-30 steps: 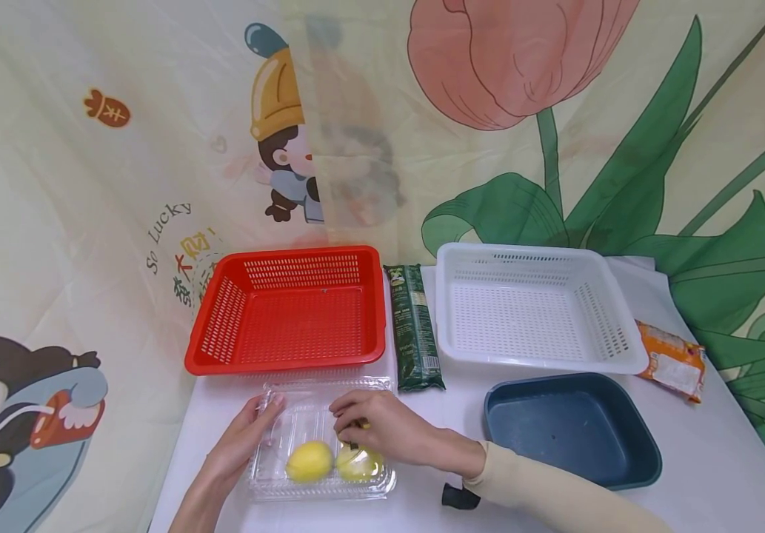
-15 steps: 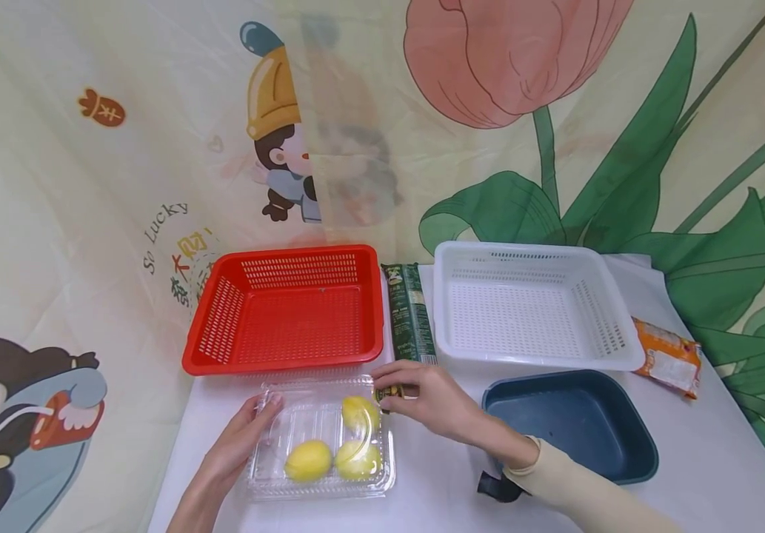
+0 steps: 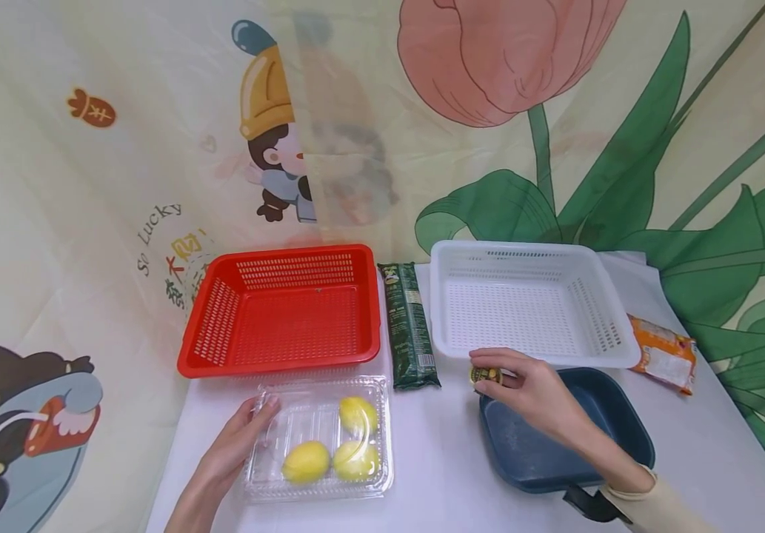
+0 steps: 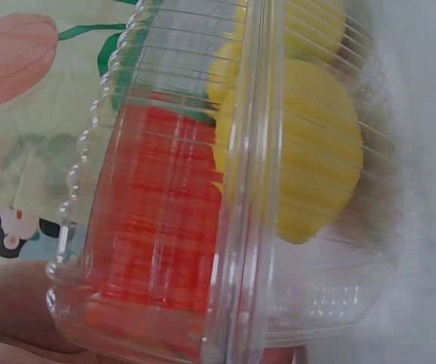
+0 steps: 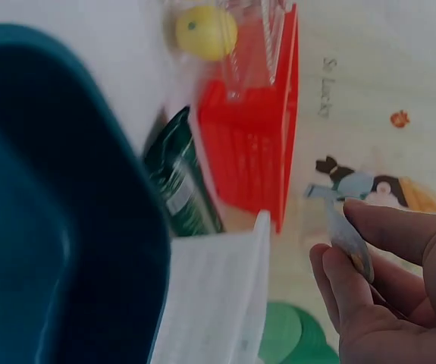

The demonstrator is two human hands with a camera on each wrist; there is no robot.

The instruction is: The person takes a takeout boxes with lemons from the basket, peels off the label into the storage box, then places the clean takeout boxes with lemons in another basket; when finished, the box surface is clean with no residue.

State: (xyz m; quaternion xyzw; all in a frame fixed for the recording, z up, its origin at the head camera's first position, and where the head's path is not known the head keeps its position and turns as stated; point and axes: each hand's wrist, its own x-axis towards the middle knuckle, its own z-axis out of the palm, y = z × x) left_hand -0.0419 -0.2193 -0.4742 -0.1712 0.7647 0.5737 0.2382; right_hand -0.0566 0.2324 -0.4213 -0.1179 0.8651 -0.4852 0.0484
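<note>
My left hand (image 3: 237,438) grips the left edge of a clear plastic clamshell box (image 3: 298,494), thumb on top. Three yellow lemons show through the plastic: one at the back right (image 3: 358,416), one at the front right (image 3: 356,460), one at the front middle (image 3: 306,462). In the left wrist view a lemon (image 4: 312,152) sits close behind the ribbed wall. My right hand (image 3: 535,389) pinches a small packet (image 3: 485,376) with a dark, gold-marked face between thumb and fingers. It hovers over the back left rim of a dark blue basin (image 3: 522,474). Seen edge-on, the packet (image 5: 346,239) looks thin and silvery.
Behind the box stands a red basket (image 3: 282,366), and a white basket (image 3: 522,358) stands back right. Between them lies a long dark green packet (image 3: 410,326). An orange packet (image 3: 663,354) lies at the white basket's right side. A printed curtain (image 3: 355,74) hangs behind.
My right hand has moved from above the box rightward to the basin, carrying the small packet. The back right lemon, hidden by it at first, is uncovered. My left hand keeps its grip.
</note>
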